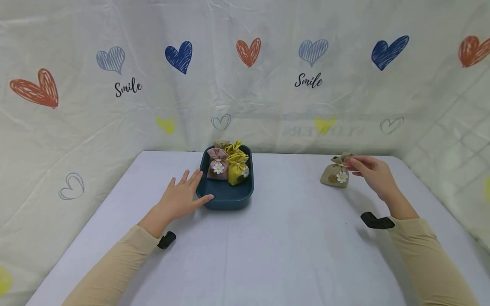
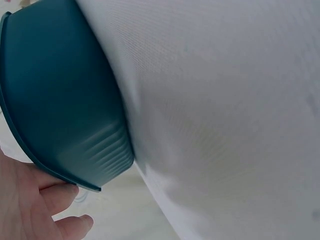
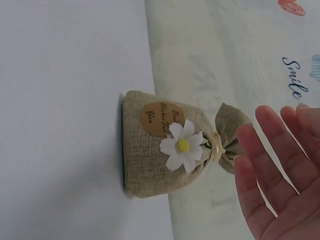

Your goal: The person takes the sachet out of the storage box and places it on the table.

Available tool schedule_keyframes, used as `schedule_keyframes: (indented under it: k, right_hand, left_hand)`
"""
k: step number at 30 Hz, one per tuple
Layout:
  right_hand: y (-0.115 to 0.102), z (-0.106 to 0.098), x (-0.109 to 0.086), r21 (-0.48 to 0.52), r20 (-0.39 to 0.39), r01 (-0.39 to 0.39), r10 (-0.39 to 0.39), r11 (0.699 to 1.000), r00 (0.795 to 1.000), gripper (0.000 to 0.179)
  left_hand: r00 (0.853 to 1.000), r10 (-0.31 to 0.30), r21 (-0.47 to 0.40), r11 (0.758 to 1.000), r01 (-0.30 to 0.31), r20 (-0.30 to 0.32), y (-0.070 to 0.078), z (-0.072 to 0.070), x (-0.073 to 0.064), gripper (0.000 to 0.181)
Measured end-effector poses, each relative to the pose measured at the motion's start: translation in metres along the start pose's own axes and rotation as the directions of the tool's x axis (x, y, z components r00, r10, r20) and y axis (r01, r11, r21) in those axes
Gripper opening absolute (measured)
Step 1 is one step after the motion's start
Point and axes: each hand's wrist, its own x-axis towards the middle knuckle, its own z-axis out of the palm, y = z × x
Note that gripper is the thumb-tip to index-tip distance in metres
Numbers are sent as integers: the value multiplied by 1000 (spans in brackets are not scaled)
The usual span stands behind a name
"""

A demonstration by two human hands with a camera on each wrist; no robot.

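A beige drawstring pouch [image 1: 336,174] with a white daisy and a round brown label stands upright on the table at the right. My right hand [image 1: 373,173] is beside its gathered top, and in the right wrist view the fingers [image 3: 272,155] are loosely extended over the tied neck, not closed around it. At the centre-left is a dark teal plastic basin [image 1: 226,199]. Its back part holds a pink pouch [image 1: 217,165], yellow pouches [image 1: 238,170] and a beige one [image 1: 221,144] partly hidden behind. My left hand [image 1: 181,197], fingers spread, touches the basin's left rim.
A white cloth covers the table [image 1: 283,238]. Behind it hangs a pale curtain [image 1: 275,97] printed with hearts and "Smile". Black straps [image 1: 377,221] sit at both wrists, below beige sleeves [image 1: 428,259].
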Motion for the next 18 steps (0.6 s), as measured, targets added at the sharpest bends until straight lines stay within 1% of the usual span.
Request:
schedule_keyframes:
  k: [4, 11, 16, 18]
  right_hand:
    - [-7, 8, 2, 23, 14, 36, -37, 999, 999, 31]
    - [-19, 23, 7, 49, 45, 65, -67, 997, 997, 28]
    - [-27, 33, 8, 19, 69, 68, -69, 997, 995, 20]
    - [-29, 36, 8, 3, 74, 67, -67, 998, 995, 21]
  left_hand:
    - [1000, -2, 2, 1000, 2, 7, 0, 1, 1, 100]
    - [1000, -8, 6, 1000, 8, 10, -1, 0, 1, 99]
    - [1000, -5, 4, 1000, 5, 11, -1, 1, 2, 100]
    - [1000, -4, 6, 1000, 4, 10, -1, 1, 2, 99]
